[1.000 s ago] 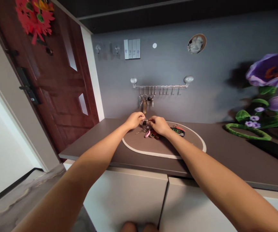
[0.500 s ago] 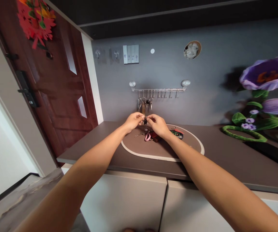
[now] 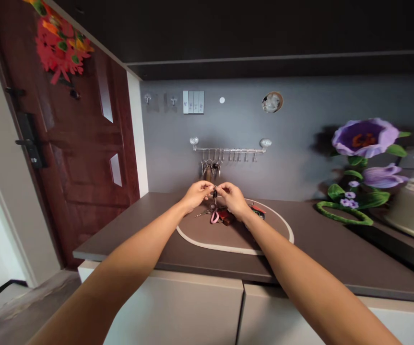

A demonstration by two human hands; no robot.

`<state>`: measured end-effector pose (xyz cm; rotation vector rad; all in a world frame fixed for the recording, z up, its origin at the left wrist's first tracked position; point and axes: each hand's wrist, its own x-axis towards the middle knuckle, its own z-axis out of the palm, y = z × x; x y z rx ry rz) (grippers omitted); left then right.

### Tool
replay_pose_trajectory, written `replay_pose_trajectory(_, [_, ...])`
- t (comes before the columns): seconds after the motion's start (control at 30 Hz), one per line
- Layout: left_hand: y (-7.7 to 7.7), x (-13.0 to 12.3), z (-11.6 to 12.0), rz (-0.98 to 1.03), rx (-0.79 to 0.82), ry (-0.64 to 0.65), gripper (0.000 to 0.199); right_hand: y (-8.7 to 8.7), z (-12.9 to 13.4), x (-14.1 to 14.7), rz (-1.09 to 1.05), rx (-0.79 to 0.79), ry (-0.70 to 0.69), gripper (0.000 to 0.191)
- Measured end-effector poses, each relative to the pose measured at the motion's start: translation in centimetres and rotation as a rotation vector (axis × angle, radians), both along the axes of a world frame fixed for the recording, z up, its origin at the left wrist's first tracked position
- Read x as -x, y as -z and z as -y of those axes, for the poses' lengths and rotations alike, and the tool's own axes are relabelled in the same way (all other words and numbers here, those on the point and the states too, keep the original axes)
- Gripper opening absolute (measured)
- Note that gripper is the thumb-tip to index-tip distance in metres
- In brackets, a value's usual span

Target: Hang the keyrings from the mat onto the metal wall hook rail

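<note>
My left hand [image 3: 196,195] and my right hand [image 3: 233,199] meet over the mat, both closed in a fingertip pinch. Between them they grip a small key ring, with a dark key [image 3: 214,193] dangling below the fingers. How the ring sits in each pinch is too small to make out. Just beneath lie loose keys [image 3: 203,213], a pink loop [image 3: 214,217], a dark red key holder [image 3: 225,216] and, partly behind my right wrist, a black car key fob [image 3: 259,212]. Behind my hands, bunches of keys [image 3: 209,168] hang from the left hooks of a clear rail [image 3: 230,150].
An oval mat [image 3: 207,245] with a pale rim lies on the brown counter [image 3: 120,230]. Purple artificial flowers [image 3: 365,139] stand to the right, beside a beige appliance [image 3: 413,211]. A dark cabinet [image 3: 264,33] overhangs the counter. At left is a red-brown door [image 3: 80,182].
My view has tilted up and turned slightly right, so the scene sits lower and further left. Both hands stay pinched together on the key ring.
</note>
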<state>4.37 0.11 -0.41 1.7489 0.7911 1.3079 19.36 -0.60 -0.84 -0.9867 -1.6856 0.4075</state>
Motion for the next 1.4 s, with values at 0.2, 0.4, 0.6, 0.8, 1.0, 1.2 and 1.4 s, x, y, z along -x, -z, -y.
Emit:
replay_pose_trajectory(0.2, [0.3,-0.2,-0.1,-0.053,-0.012,-0.063,0.023,0.0,-0.2,-0.5,-0.091,0.038,0.043,0.026])
replay_pose_trajectory(0.4, [0.8,0.2,-0.1,-0.440,-0.200,-0.232,0.022,-0.7,-0.6,-0.3,-0.354,0.137,-0.012,0.028])
replay_pose_trajectory(0.6, [1.1,0.8,-0.4,-0.775,-0.466,-0.324,0.025,-3.9,-1.3,0.2,-0.545,0.182,-0.026,0.016])
replay_pose_trajectory(0.8, [1.4,1.0,-0.8,-0.870,-0.495,-0.345,0.029,-6.7,-2.8,0.6,-0.692,0.215,0.003,0.012])
replay_pose_trajectory(1.0, [1.3,1.1,-0.7,-0.901,-0.503,-0.349,0.029,-8.7,-4.4,1.0,-0.719,0.215,0.078,0.015])
replay_pose_trajectory(1.2, [1.2,1.1,-0.6,-0.908,-0.507,-0.342,0.029,-9.2,-5.8,1.3,-0.730,0.261,0.141,0.010])
replay_pose_trajectory(1.4, [1.3,1.1,-0.7,-0.916,-0.515,-0.336,0.030,-9.1,-6.3,1.3,-0.738,0.300,0.177,0.012])
